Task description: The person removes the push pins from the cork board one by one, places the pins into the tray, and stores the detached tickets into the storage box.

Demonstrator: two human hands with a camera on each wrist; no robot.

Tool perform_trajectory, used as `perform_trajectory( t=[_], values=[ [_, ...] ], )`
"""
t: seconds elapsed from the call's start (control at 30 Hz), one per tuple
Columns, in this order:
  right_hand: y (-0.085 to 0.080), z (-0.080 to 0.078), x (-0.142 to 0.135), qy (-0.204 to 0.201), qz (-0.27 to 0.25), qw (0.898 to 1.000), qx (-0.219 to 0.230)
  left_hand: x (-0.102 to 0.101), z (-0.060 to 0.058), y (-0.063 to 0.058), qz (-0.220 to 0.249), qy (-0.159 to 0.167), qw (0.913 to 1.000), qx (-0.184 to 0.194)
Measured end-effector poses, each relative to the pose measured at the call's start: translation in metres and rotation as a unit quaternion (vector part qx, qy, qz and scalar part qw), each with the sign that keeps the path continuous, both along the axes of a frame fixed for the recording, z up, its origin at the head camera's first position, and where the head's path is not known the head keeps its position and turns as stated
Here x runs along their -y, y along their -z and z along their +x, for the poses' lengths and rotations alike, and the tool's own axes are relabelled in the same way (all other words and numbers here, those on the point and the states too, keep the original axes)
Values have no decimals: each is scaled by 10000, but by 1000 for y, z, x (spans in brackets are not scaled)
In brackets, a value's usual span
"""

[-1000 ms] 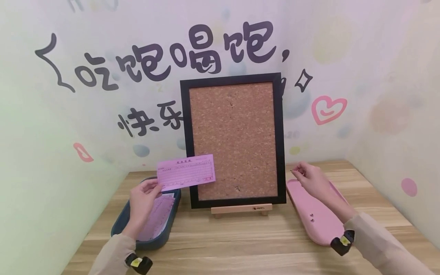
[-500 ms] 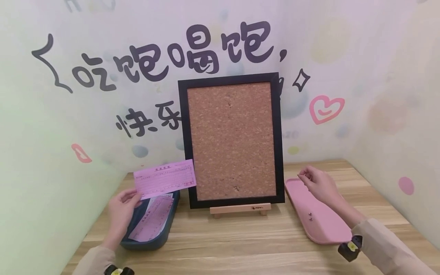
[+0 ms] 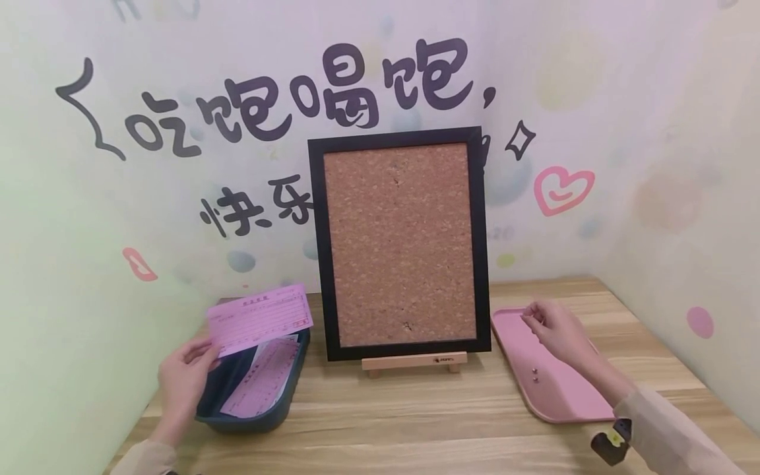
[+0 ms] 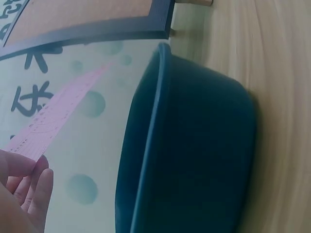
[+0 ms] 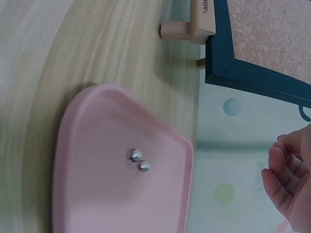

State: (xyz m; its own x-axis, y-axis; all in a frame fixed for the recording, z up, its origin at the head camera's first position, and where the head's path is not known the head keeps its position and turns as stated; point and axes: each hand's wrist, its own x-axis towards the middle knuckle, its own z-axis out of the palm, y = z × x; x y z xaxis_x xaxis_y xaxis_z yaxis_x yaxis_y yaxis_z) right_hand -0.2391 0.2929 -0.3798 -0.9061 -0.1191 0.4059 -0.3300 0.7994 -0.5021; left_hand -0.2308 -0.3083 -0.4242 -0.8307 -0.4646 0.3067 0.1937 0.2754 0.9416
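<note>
My left hand (image 3: 187, 376) pinches a pink receipt slip (image 3: 258, 322) by its lower left corner. The slip is held tilted above a dark blue bin (image 3: 252, 423), in which more pink slips (image 3: 264, 379) lie. In the left wrist view, thumb and fingers grip the slip (image 4: 56, 114) beside the bin's wall. Over the pink tray (image 3: 510, 326) is my right hand (image 3: 558, 333), fingertips pinched together. A tiny dark tip shows between them, seemingly a pushpin (image 5: 279, 138), mostly hidden. Two silver round-headed pieces (image 5: 138, 159) lie in the tray.
Between bin and tray, a black-framed cork board (image 3: 404, 244) leans on a small wooden easel (image 3: 414, 361). Behind it rises a wall (image 3: 404, 20) with printed lettering. Everything stands on a wood-grain table (image 3: 368, 422).
The left hand has moved left and down with the slip, away from the board's lower left corner to above the bin. The right hand has drifted right and slightly down over the tray.
</note>
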Motion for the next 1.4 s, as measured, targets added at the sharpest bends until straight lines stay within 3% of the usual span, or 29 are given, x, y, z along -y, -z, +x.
perform_trajectory(
  t=[0.1, 0.17, 0.27, 0.37, 0.53, 0.63, 0.83, 0.93, 1.03, 1.23, 1.4],
  values=[
    [7, 2, -4, 21, 39, 10000, 45, -21, 22, -33, -136, -173, 9988, 428],
    [11, 3, -7, 48, 53, 9999, 76, -27, 30, -44, -103, -259, 9977, 625],
    [17, 5, -11, 104, 55, 9999, 126, -30, 34, -48, -300, -444, 9949, 860],
    [23, 6, -15, 132, 19, 9997, 207, -27, 33, -44, -572, -578, 9922, 950],
    [34, 9, -20, 191, 107, 9996, 163, -15, 29, -28, -713, -660, 9906, 966],
    [39, 10, -22, 167, 158, 9996, 176, 1, 18, -7, -737, -677, 9894, 1055],
    [48, 12, -24, 113, 196, 9994, 254, 34, -13, 48, -1119, -698, 9862, 1002],
    [51, 14, -25, 73, 115, 9995, 290, 34, -19, 57, -1368, -794, 9822, 1017],
    [55, 17, -25, 61, -7, 9994, 353, 22, -13, 45, -1477, -630, 9812, 1072],
    [60, 20, -25, 160, 101, 9992, 339, -19, 22, -7, -1466, -378, 9823, 1105],
    [63, 20, -27, 228, 210, 9992, 263, -34, 34, -21, -1426, -315, 9839, 1033]
  ],
)
